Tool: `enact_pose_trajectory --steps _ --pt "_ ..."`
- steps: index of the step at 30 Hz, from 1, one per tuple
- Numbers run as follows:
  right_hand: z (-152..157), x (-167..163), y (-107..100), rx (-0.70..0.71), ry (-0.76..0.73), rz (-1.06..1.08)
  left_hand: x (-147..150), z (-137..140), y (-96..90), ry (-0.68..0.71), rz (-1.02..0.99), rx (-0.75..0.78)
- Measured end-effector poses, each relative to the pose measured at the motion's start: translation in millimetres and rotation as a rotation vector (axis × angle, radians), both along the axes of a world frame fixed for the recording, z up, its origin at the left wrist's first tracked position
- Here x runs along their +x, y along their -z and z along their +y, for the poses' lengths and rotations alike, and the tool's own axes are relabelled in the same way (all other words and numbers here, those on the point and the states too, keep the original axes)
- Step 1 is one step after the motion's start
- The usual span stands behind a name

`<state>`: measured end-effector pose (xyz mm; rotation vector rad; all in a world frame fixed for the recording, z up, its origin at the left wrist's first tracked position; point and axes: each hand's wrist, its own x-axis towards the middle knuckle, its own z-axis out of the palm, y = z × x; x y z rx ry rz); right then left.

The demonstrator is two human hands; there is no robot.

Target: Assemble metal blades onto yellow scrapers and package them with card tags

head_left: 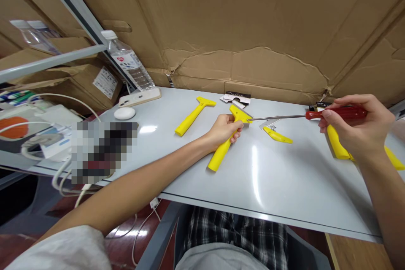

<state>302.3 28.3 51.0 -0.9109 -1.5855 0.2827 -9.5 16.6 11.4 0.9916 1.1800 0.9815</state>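
My left hand (226, 130) is closed around a yellow scraper (220, 154), just below its wide head, with the handle slanting toward me. In my right hand (363, 122) is a screwdriver (338, 113) with a red see-through handle. Its long shaft runs level to the left, and the tip meets the scraper's head at a screw. To the right of that head lie a loose yellow cover piece (277, 136), a thin blade (268, 122) and a few tiny screws (273, 127). Another yellow scraper (193, 117) rests on the table left of my left hand.
More yellow scraper parts (338, 143) lie under my right hand. Black-and-white blade packets (237, 98) are at the back by the cardboard (253, 17). At left stand a water bottle (128, 61), a phone (139, 97), a white oval object (124, 113) and tangled cables (60, 177).
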Motion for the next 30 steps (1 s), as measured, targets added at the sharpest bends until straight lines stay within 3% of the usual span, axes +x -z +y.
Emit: enact_pose_trajectory --steps 30 --pt "-1.1 -2.3 -1.0 -0.028 0.047 0.031 -1.3 0.6 3.1 0.011 -0.006 0.018"
